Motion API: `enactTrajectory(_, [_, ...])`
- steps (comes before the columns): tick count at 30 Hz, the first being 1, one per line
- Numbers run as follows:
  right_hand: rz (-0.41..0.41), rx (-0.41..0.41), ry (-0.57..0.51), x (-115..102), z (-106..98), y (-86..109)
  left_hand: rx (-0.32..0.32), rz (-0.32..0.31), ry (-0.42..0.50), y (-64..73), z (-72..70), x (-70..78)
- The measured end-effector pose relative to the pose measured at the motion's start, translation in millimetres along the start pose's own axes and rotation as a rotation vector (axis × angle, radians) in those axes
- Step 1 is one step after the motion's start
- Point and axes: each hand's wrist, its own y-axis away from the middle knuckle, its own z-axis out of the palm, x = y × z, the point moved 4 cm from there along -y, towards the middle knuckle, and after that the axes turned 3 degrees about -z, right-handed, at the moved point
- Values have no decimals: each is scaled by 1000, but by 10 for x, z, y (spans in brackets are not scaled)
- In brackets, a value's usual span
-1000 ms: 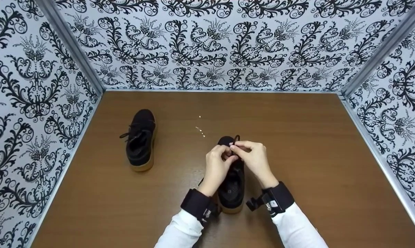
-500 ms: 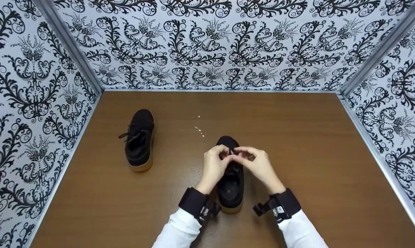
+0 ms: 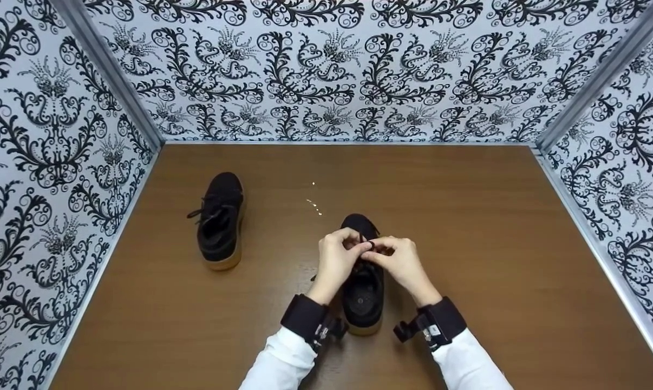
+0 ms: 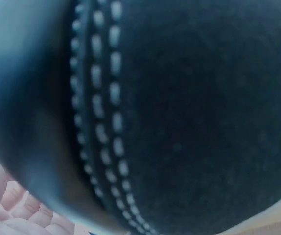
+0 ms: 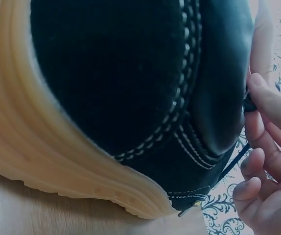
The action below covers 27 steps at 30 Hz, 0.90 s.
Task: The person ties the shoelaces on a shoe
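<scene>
A black shoe [image 3: 362, 303] with a tan sole stands on the table, its toe pointing away from me. Above its lacing my left hand [image 3: 335, 262] and right hand [image 3: 403, 264] meet at the fingertips. Both pinch the dark shoelace [image 3: 371, 245], a small loop of which shows between them. In the right wrist view the thumb and forefinger of the right hand [image 5: 275, 132] close on the lace beside the shoe's padded collar [image 5: 223, 73]. The shoe's heel [image 4: 204, 117] fills most of the left wrist view; the left hand's fingers [image 4: 25, 203] show only at the lower corner.
A matching black shoe [image 3: 218, 222] with tied laces stands to the left on the brown wooden table [image 3: 467, 206]. Small pale specks [image 3: 314, 206] lie between the shoes. Patterned panels [image 3: 326, 70] wall the table at the back and both sides.
The right hand has come down and back from near the toe, where it held up a lace loop. Now it is close to the left hand over the lacing. The shoes stay put.
</scene>
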Motion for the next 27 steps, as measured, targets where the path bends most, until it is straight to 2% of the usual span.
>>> enactTrajectory(6, [32, -17, 3, 4, 3, 5, -14, -61, 21, -5, -21, -11])
enactTrajectory(15, [41, -41, -13, -16, 5, -1, 6, -81, 86, 25, -102, -1])
enactTrajectory(22, [19, -63, -34, -323, -31, 21, 28, -113, 159, 39, -169, -20])
enactTrajectory(27, [10, -54, -46, -392, -28, 29, 98, -175, 242, 47, -250, -80])
